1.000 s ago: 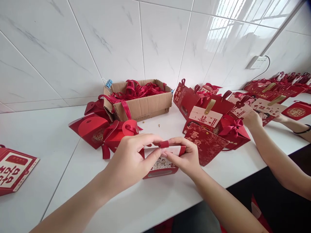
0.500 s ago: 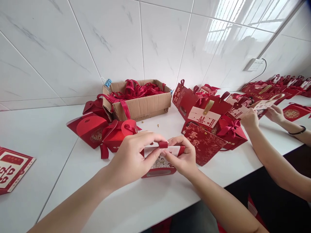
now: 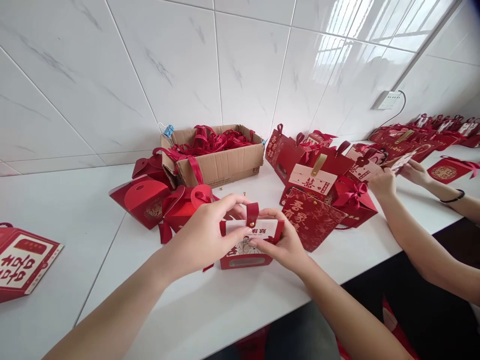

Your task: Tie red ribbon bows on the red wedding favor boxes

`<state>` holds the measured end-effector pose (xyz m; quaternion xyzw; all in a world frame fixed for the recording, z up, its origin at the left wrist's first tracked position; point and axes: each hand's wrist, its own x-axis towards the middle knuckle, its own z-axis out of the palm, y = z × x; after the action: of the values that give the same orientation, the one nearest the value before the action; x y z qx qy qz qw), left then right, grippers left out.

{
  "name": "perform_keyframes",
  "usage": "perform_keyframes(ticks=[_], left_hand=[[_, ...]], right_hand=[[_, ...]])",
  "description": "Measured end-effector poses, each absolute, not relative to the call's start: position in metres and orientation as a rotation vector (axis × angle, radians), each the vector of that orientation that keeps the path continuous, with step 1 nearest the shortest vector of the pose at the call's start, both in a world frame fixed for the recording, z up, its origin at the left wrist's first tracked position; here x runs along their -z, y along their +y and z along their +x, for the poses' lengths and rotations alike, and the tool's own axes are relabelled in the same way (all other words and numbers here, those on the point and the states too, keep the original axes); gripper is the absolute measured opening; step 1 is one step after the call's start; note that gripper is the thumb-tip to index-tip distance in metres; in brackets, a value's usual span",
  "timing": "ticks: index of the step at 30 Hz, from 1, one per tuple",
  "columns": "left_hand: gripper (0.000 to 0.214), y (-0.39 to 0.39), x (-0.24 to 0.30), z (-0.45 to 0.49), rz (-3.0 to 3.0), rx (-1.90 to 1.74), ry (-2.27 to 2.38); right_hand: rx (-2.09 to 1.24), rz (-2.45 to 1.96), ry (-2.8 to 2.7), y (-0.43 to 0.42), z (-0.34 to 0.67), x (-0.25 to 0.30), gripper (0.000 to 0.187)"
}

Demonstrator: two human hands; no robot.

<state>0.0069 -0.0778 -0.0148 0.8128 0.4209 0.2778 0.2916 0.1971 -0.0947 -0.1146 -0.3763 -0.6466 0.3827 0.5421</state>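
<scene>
Between my two hands a small red gift box (image 3: 245,261) stands upright on the white table, with a printed pale front flap and a window low on its face. A dark red ribbon handle (image 3: 253,212) loops up from its top, fixed at the front by a gold stud (image 3: 252,224). My left hand (image 3: 215,227) grips the box's upper left, thumb on the front near the stud. My right hand (image 3: 285,240) wraps round the right side, thumb across the front and fingers behind. The backs of the box and the left fingertips are hidden.
Behind stands a cardboard box (image 3: 228,167) full of red ribbons. Red gift boxes lie to its left (image 3: 146,197) and in a cluster at right (image 3: 315,215); another (image 3: 22,265) sits far left. A co-worker's hands (image 3: 382,182) hold a box at right. Loose gold studs lie near the carton.
The ribbon handle now stands up as a loop, its stud showing, where before it was folded low between my fingers. My thumbs have moved down onto the box's front. The view has shifted slightly.
</scene>
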Motion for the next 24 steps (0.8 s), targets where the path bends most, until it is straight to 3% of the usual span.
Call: perform_keyframes(ticks=[3,10,13,17,24], left_hand=[[0.03,-0.078,0.013,-0.001,2.27,-0.678,1.164],[0.038,-0.076,0.009,-0.019,2.436,-0.462,1.166],[0.032,-0.076,-0.001,-0.026,2.398,-0.587,1.222],[0.025,-0.081,-0.017,-0.029,2.382,-0.839,1.348],[0.023,-0.081,-0.016,-0.026,2.311,-0.892,1.467]], right_hand=[[-0.824,-1.034,-1.68,-0.109,0.209,0.124,0.057],[-0.729,-1.075,-1.621,-0.158,0.237,0.146,0.048],[-0.615,-1.084,-1.462,-0.187,0.264,0.161,0.051],[-0.375,-1.242,-0.961,-0.225,0.313,0.166,0.034],[0.125,-1.363,-0.598,-0.206,0.362,0.15,0.069]])
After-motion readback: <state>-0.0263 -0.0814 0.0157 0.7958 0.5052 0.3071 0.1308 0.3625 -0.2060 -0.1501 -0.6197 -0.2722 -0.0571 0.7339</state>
